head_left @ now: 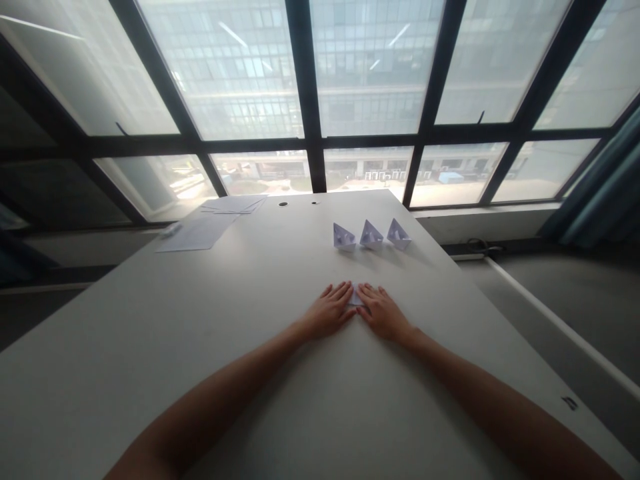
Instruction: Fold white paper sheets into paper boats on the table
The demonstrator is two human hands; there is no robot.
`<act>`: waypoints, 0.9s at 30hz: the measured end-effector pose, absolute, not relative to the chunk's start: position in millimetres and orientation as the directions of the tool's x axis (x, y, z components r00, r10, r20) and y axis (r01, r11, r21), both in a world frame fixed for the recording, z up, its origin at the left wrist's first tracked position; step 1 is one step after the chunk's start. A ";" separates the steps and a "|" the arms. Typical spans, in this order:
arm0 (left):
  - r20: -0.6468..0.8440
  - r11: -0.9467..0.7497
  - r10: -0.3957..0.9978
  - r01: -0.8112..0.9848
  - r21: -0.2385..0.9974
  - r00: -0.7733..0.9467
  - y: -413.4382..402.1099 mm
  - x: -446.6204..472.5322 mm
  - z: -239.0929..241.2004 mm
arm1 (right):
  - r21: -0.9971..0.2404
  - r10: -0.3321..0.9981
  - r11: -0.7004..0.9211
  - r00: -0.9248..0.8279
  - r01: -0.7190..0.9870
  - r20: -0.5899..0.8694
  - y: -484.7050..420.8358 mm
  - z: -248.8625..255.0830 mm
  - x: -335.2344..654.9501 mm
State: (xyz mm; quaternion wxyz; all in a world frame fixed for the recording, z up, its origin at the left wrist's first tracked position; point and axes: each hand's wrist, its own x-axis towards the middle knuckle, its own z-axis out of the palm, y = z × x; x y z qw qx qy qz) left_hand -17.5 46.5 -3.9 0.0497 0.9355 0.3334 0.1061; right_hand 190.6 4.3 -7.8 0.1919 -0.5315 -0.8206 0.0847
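Note:
My left hand [331,309] and my right hand [381,311] lie flat, side by side, on the white table [150,347]. Both press down on a small piece of folded white paper [356,297], of which only a sliver shows between the fingers. Beyond the hands, three folded paper boats stand in a row: a left boat [344,237], a middle boat [371,235] and a right boat [399,234].
Loose white paper sheets [200,232] lie at the table's far left, more sheets [235,204] behind them. Two small holes [283,203] sit near the far edge. Large windows with dark frames [306,100] rise behind. A curtain [605,193] hangs at right.

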 end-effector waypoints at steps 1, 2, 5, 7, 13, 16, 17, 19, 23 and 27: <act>0.165 -0.771 0.636 0.614 0.167 0.754 47.0 -17.6 -4.6 | -0.335 0.920 0.383 -0.324 0.861 0.219 3.9 -8.4 189.7; 0.166 -0.768 0.640 0.616 0.173 0.751 47.5 -17.6 -5.1 | -0.329 0.930 0.355 -0.295 0.875 0.219 3.8 -8.9 189.0; 0.178 -0.763 0.645 0.614 0.202 0.743 48.6 -17.7 -5.1 | -0.329 0.935 0.335 -0.268 0.883 0.233 4.5 -9.2 189.5; 0.185 -0.759 0.648 0.608 0.232 0.739 49.0 -17.8 -3.6 | -0.343 0.930 0.350 -0.278 0.872 0.240 5.5 -8.8 191.1; 0.245 -0.763 0.639 0.561 0.321 0.729 53.3 -19.1 -2.6 | -0.377 0.907 0.408 -0.322 0.832 0.271 6.7 -7.5 194.7; 0.308 -0.772 0.632 0.539 0.337 0.711 56.9 -18.9 -6.8 | -0.377 0.900 0.419 -0.324 0.826 0.290 5.5 -6.0 194.6; 0.327 -0.773 0.631 0.537 0.338 0.703 57.8 -18.6 -7.9 | -0.379 0.900 0.420 -0.324 0.825 0.292 4.9 -5.3 194.4; 0.356 -0.769 0.638 0.544 0.336 0.682 58.7 -17.7 -8.6 | -0.382 0.899 0.422 -0.324 0.822 0.297 3.9 -3.9 194.2; 0.380 -0.767 0.642 0.558 0.317 0.666 57.3 -16.3 -3.8 | -0.381 0.897 0.423 -0.322 0.822 0.302 3.3 -1.8 194.6; 0.361 -0.782 0.624 0.551 0.292 0.693 55.3 -16.2 1.2 | -0.372 0.885 0.448 -0.343 0.813 0.316 4.3 -0.7 196.2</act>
